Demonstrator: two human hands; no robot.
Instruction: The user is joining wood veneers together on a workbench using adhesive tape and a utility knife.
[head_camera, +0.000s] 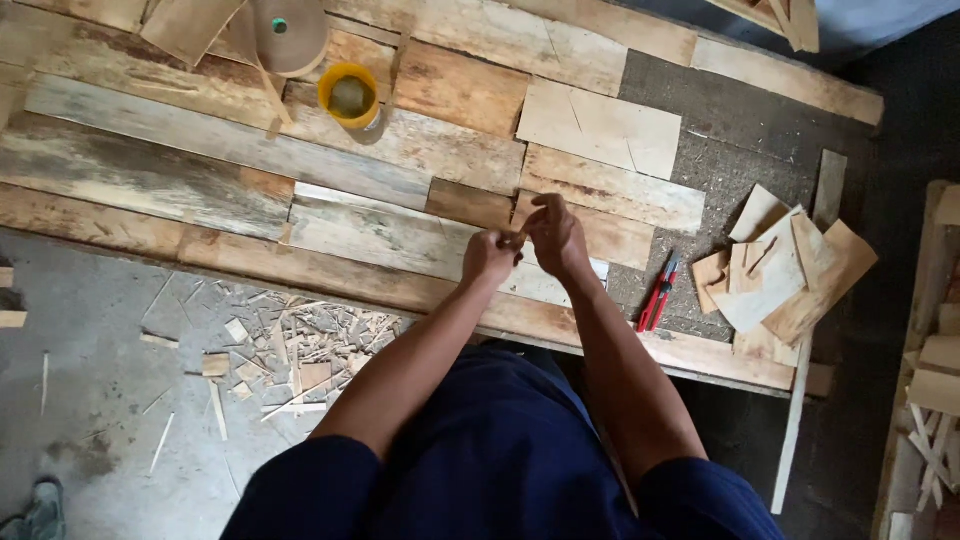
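Observation:
My left hand (488, 257) and my right hand (556, 236) meet over a big panel of patched wood pieces (200, 170). Both pinch a small thin wood sliver (516, 240) between their fingertips; the sliver is mostly hidden by the fingers. Beneath the hands lie pale and brown veneer pieces set side by side. Red-handled pliers (658, 292) rest on the panel just right of my right hand.
A yellow cup (349, 94) and a roll of brown tape (285, 30) stand at the panel's far side. A pile of loose veneer offcuts (780, 275) lies at the right. Wood scraps (300, 345) litter the grey floor at left. More wood strips (935, 400) lean at far right.

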